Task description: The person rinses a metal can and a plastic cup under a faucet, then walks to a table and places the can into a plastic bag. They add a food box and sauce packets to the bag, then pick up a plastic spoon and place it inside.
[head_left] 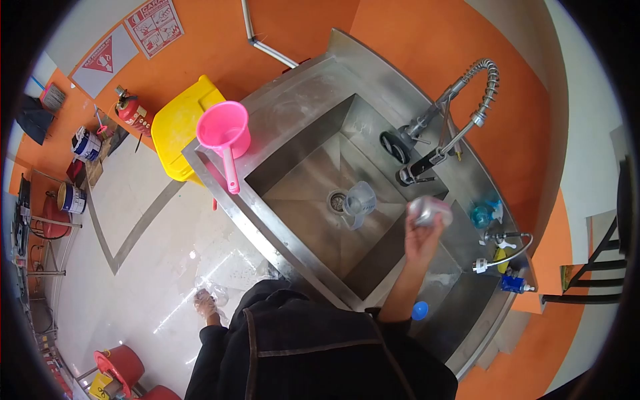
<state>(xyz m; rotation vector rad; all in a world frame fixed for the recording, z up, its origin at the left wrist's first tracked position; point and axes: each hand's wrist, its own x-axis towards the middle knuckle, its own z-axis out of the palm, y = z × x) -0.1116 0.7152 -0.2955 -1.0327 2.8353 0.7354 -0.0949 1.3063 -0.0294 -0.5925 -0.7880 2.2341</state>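
Raised over the right side of the sink, my right hand (421, 239) is closed around a silvery, rounded, can-like object (429, 212) with a pinkish side, blurred by motion. My left hand (205, 304) is low on the left, over the floor and away from the sink. Its fingers are curled at a clear, see-through plastic thing (217, 293) whose kind I cannot make out. In the steel sink basin (300, 230), a clear plastic measuring jug (360, 199) lies beside the drain (337, 201).
A pink dipper (223, 127) rests on the sink's left ledge, beside a yellow bin (183, 127). The spring faucet (433, 157) arches over the back edge. Spray bottle (481, 215), blue bottle (513, 283) and small tap (483, 265) line the right. A blue round item (419, 310) lies near my right forearm.
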